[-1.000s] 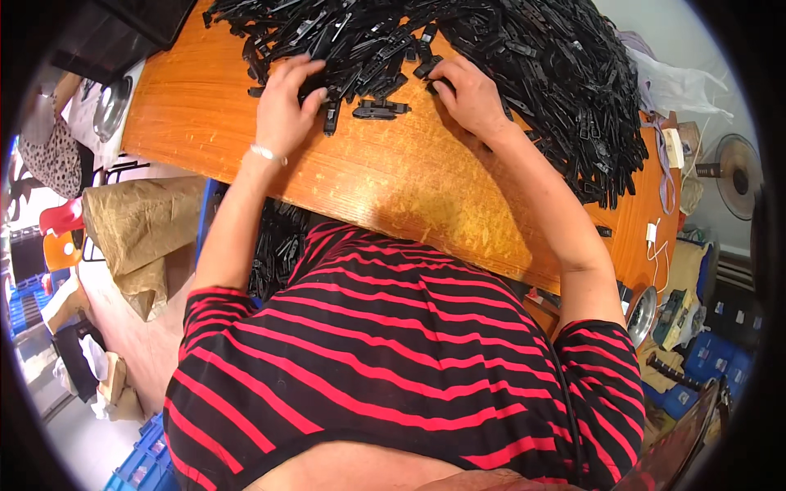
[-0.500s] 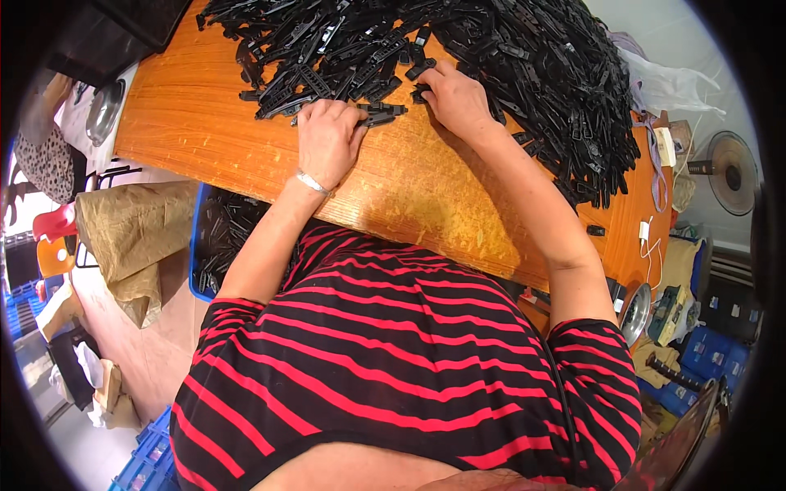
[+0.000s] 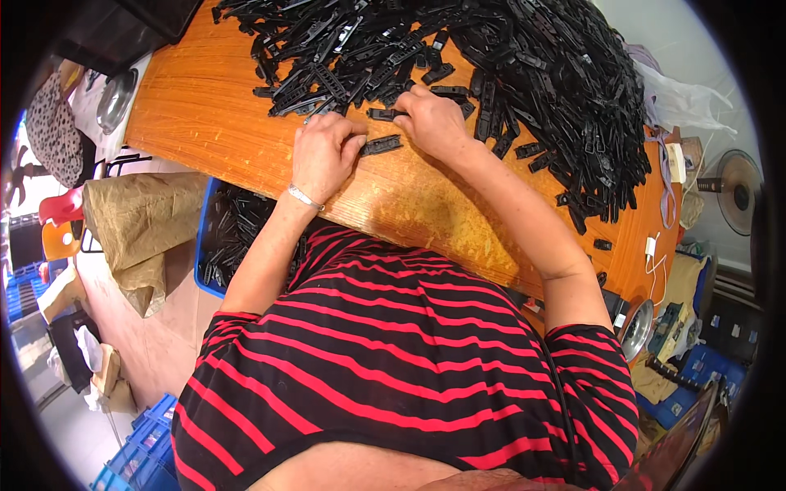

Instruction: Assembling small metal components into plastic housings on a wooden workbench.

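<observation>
Two big heaps of slim black plastic pieces, one at the left [image 3: 344, 57] and one at the right [image 3: 557, 90], cover the far part of the wooden table [image 3: 205, 147]. My left hand [image 3: 323, 155] is closed at the near edge of the left heap. A flat black plastic piece [image 3: 381, 146] sticks out to the right from its thumb and fingertips. Just beyond that piece, my right hand [image 3: 430, 123] pinches a small black plastic piece [image 3: 381, 114], which points left. The two pieces are close but apart. My curled fingers hide their gripped ends.
Below the table's left edge stands a blue crate [image 3: 202, 245] of black pieces, beside brown sacking [image 3: 139, 221]. A white cable [image 3: 652, 250] lies at the table's right side, near a fan [image 3: 737, 190]. A clear plastic bag [image 3: 684, 98] hangs past the right heap.
My right hand has come left and nearer from the gap between the heaps, now with a small black piece. My left hand stays near its place, its black piece turned slightly.
</observation>
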Motion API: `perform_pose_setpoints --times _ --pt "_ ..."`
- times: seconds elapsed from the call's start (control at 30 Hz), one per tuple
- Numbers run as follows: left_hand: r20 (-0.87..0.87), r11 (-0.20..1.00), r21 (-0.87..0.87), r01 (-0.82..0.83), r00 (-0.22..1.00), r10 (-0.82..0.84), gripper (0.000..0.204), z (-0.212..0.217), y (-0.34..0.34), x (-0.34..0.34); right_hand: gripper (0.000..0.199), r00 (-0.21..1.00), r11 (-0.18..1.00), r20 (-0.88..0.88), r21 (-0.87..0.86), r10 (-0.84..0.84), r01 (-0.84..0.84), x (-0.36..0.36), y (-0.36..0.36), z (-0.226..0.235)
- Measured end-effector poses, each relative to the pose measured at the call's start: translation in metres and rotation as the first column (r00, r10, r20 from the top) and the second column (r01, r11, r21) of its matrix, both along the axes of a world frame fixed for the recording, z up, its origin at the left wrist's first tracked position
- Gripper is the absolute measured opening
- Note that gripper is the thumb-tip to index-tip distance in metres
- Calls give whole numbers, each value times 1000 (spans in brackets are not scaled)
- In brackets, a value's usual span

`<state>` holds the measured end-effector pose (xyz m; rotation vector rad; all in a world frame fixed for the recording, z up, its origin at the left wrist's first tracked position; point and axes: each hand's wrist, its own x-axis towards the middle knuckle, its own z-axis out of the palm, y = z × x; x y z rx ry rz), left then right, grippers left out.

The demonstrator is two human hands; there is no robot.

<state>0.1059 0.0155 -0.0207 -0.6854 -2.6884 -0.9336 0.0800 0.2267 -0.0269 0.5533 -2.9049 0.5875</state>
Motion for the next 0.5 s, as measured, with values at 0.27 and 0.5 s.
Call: perform_pose_setpoints --times 0.27,0.5 --pt "55 842 517 151 976 -209 14 9 7 -12 18 737 778 619 -592 271 211 7 1 29" --pt "499 631 724 -280 844 -198 7 -3 14 0 17 825 689 525 -678 209 256 29 1 25"
